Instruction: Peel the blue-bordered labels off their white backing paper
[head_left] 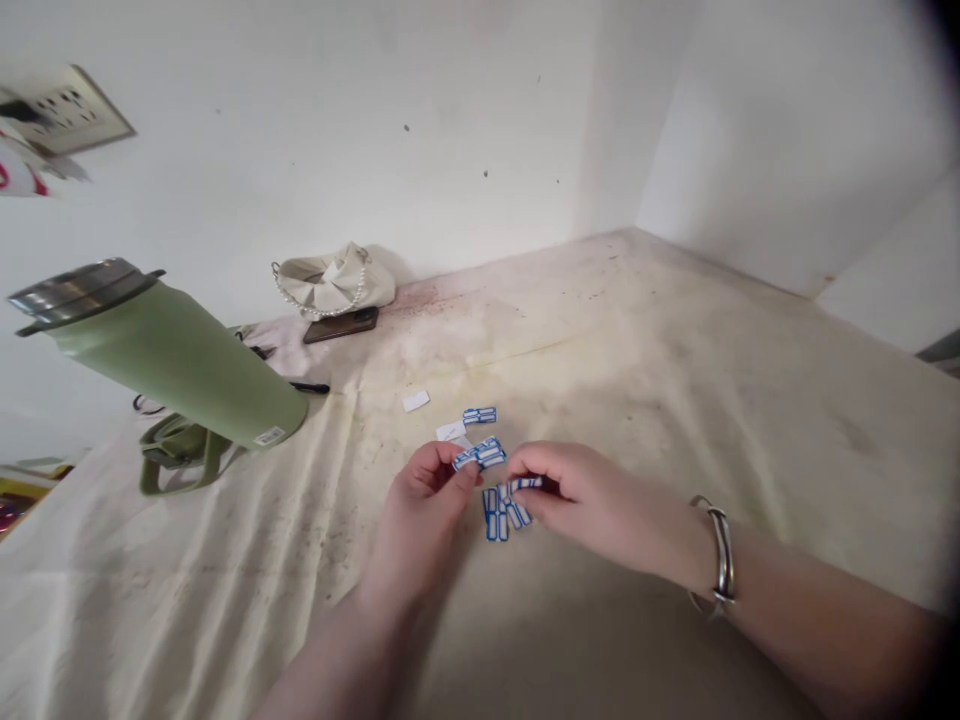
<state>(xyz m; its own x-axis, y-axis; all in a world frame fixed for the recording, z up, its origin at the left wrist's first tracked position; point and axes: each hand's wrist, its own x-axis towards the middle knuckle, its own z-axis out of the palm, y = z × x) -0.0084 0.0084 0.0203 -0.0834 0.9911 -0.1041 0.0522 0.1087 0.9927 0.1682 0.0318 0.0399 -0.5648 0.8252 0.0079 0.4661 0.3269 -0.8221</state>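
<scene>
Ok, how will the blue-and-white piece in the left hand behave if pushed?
The blue-and-white piece looks thin, so probably light. Pinched by the left hand, it sticks out nearly flat, so likely somewhat stiff. Its flat shape should slide rather than roll.

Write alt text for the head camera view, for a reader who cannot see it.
A person's left hand pinches a blue-bordered white piece, the right hand a similar piece, over a pale cloth where more lie. At picture left stands a green tumbler; farther back, a white bag and dark phone lie near the wall.
</scene>
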